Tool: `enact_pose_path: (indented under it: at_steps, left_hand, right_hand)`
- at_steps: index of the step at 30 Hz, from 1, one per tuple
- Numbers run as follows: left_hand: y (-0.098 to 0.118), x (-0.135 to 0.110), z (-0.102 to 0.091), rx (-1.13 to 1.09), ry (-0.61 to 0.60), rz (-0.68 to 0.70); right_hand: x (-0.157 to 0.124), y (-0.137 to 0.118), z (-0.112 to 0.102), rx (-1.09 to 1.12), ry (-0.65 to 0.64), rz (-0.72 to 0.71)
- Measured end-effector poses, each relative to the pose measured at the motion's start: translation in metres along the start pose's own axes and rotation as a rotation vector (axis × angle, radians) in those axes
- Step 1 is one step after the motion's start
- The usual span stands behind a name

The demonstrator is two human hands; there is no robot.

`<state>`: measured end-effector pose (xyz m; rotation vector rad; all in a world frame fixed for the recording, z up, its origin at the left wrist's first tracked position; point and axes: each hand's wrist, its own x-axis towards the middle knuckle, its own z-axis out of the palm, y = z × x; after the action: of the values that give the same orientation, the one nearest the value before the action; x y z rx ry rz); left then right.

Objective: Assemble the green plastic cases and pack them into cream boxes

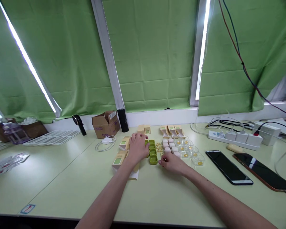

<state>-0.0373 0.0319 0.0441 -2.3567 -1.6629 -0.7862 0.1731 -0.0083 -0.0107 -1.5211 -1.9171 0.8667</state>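
Head view.

A: Where do the trays (153, 153) lie from the hands?

B: Between them, mid-bench (62, 178). They are green and stand in one column, its long axis running near to far. The left hand (138, 149) is just left of the column, touching or almost touching the far trays. The right hand (173, 164) sits right of the near end, a little apart.

A: So the left is nearer?

B: By my reading, yes. Its fingers (140, 137) lie flat and slightly apart over the tan boxes (119, 158), gripping nothing.

A: And the right fingers (162, 162)?

B: Curled together, tips pointing left toward the tiles (159, 148) just right of the column. Whether they pinch one, I cannot tell. Pale blocks (169, 145) lie just beyond that hand, and clear cups (190, 151) lie further right.
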Motion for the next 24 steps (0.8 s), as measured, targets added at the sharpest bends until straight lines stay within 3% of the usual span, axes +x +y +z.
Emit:
enact_pose_path:
  at_steps: [5, 12, 18, 24]
  left_hand:
    - [-0.005, 0.037, 0.004, 0.172, -0.055, 0.012]
    - [-0.019, 0.096, 0.026, 0.277, -0.159, 0.011]
    - [-0.026, 0.128, 0.044, 0.331, -0.297, 0.028]
    - [-0.031, 0.151, 0.064, 0.379, -0.382, -0.080]
  right_hand:
    - [-0.002, 0.000, 0.002, -0.096, 0.011, -0.022]
    - [-0.001, -0.001, 0.002, -0.152, -0.007, -0.026]
    - [-0.003, -0.004, 0.001, -0.175, -0.017, -0.014]
    - [-0.007, -0.013, -0.005, -0.197, -0.051, 0.011]
